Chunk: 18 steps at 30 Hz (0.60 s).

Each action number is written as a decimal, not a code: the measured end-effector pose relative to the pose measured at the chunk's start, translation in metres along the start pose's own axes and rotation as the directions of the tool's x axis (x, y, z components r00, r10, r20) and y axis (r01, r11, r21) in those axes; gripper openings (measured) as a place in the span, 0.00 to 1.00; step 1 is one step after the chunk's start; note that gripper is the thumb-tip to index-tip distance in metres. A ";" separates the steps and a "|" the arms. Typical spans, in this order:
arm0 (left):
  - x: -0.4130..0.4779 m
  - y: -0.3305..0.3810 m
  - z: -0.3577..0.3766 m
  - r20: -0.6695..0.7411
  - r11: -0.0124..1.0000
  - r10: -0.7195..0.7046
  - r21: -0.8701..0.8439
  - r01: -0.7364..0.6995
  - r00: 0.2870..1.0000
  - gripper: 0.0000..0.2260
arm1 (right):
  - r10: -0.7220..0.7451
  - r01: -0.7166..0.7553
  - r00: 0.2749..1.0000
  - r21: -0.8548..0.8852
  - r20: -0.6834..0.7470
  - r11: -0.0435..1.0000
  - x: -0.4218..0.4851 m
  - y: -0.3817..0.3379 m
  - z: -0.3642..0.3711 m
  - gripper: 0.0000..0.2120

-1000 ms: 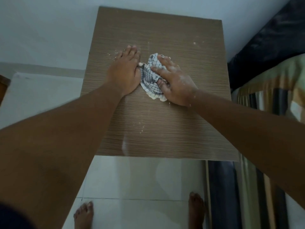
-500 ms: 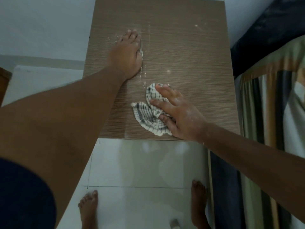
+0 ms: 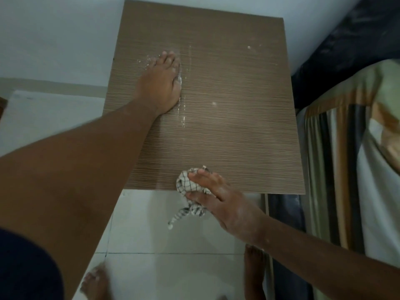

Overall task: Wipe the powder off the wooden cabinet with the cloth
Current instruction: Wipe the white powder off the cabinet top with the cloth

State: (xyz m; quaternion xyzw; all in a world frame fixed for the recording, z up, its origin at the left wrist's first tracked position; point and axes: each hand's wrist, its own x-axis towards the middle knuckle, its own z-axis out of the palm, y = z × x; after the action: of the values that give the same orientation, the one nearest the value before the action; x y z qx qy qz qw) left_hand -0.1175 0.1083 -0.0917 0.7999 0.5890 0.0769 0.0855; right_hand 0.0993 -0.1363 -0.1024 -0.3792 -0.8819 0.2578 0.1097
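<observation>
White tile floor ran below, pale wall behind. Striped bedding lay on the right, dark fabric beyond it. Bare left foot and right foot stood on the tiles.

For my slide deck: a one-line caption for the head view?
The right hand holds the cloth at the near edge of the cabinet; the left hand rests flat beside leftover powder streaks.

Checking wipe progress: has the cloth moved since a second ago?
Yes. The right hand drew the checked cloth from the wooden cabinet's middle to its near edge, part hanging off.
</observation>
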 end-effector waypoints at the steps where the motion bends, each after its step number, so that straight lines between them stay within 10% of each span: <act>1: 0.000 0.000 0.000 0.001 1.000 -0.005 0.002 0.005 1.000 0.26 | 0.006 -0.007 1.000 0.010 0.013 1.000 -0.003 -0.001 0.000 0.21; 12: 0.001 -0.001 -0.003 -0.001 0.996 -0.003 -0.093 0.003 1.000 0.28 | -0.022 0.002 0.991 0.151 0.130 0.989 -0.010 -0.032 -0.015 0.13; 18: 0.004 -0.042 -0.017 -0.053 0.977 -0.045 -0.208 0.033 0.998 0.28 | 0.144 -0.090 0.951 0.201 -0.273 0.975 0.058 0.011 -0.077 0.26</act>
State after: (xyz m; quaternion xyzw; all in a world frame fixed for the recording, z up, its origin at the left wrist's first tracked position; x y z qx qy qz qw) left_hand -0.1587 0.1254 -0.0846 0.7723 0.5957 0.1592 0.1529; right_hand 0.0960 -0.0597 -0.0432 -0.4525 -0.8046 0.2876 0.2554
